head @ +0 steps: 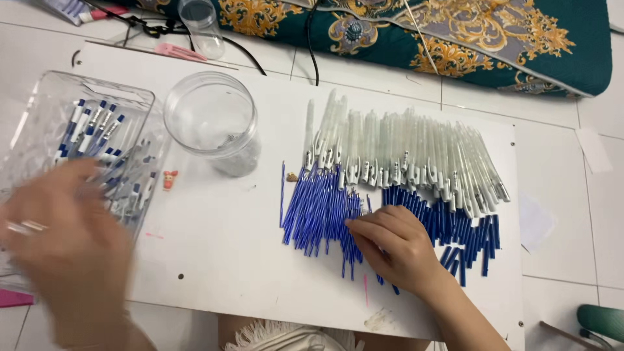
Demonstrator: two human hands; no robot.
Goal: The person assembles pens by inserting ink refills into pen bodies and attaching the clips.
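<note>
My right hand rests on a pile of blue pen refills on a white board, fingertips pinching at the refills; whether one is gripped I cannot tell. Behind the refills lies a row of clear pen barrels with white clips. My left hand, blurred with a ring on one finger, hovers over the near edge of a clear plastic tray that holds several assembled blue-and-white pens. Its fingers look spread with nothing seen in them.
A clear round jar stands between tray and refills. A small pink figure lies beside the tray. A patterned green cushion, black cables, a small clear cup and a pink clip lie beyond the board on the white tiled floor.
</note>
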